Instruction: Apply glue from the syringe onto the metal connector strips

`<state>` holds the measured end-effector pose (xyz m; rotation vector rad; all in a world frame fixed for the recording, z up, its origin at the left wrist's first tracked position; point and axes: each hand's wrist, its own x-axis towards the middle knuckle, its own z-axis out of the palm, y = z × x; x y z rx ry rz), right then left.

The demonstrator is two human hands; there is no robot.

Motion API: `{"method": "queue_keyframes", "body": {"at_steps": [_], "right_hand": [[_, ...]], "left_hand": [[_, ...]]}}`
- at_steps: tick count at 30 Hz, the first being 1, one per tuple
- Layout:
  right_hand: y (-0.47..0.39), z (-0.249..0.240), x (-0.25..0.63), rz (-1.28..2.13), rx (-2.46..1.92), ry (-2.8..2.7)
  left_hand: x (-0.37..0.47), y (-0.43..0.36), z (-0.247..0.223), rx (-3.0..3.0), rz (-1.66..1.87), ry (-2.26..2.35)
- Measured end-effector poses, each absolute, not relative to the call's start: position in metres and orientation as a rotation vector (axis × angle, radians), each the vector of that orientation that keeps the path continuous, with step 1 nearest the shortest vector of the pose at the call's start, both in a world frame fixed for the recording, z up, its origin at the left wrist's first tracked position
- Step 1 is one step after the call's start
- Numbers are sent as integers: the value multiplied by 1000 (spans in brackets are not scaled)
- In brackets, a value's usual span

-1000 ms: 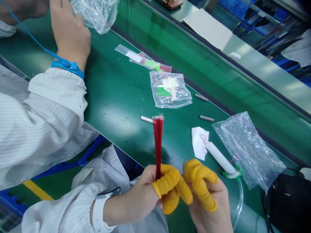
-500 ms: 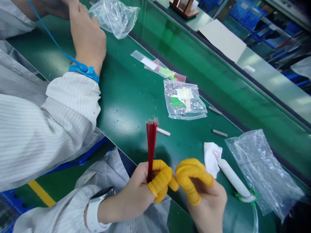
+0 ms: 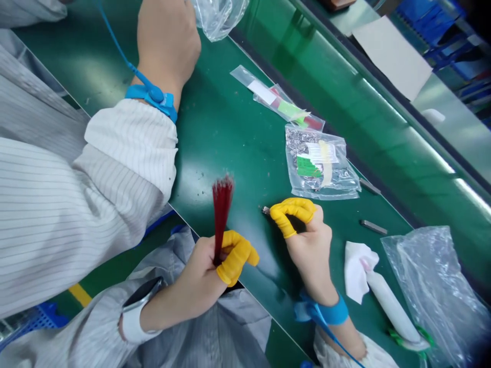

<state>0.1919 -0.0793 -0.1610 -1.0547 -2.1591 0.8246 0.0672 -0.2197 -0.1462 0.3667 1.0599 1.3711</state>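
My left hand (image 3: 203, 273), with yellow finger cots, is closed around a bundle of thin red wires (image 3: 221, 212). The bundle stands roughly upright, its fine, frayed-looking ends fanned out at the top. Over the green table, my right hand (image 3: 309, 240) reaches out, its fingers in yellow cots too. Its thumb and fingertips pinch a small narrow strip (image 3: 265, 210); just one end pokes out and the rest is hidden by the fingers. A blue band (image 3: 330, 309) with a cord is around my right wrist.
Beyond my right hand lie a bag of small metal parts (image 3: 335, 179) and flat labelled sleeves (image 3: 263, 93). Two grey bars (image 3: 374, 227) are near the ledge. To the right are a white tube (image 3: 393, 306), tissue (image 3: 356, 271) and clear bag (image 3: 433, 276). A co-worker's arm (image 3: 130, 153) occupies the left.
My right hand has moved away from my left hand, up and forward to the strip on the table, and now pinches it. My left hand still holds the red wires; the view has shifted.
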Motion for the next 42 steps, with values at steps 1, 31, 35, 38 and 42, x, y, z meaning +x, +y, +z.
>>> {"method": "queue_keyframes", "body": {"at_steps": [1, 31, 35, 38, 42], "right_hand": [[-80, -161, 192, 813, -1062, -2173], [-70, -151, 189, 900, -979, -2140], [-72, -152, 186, 915, -948, -2135], [-74, -153, 186, 924, -954, -2124], [-75, -153, 187, 941, -956, -2110]], "left_hand": [[67, -221, -147, 357, 1364, 1052], [65, -222, -147, 360, 1307, 1061], [65, -220, -146, 377, 1306, 1071], [66, -220, -146, 374, 1311, 1073], [66, -221, -147, 344, 1321, 1052]]}}
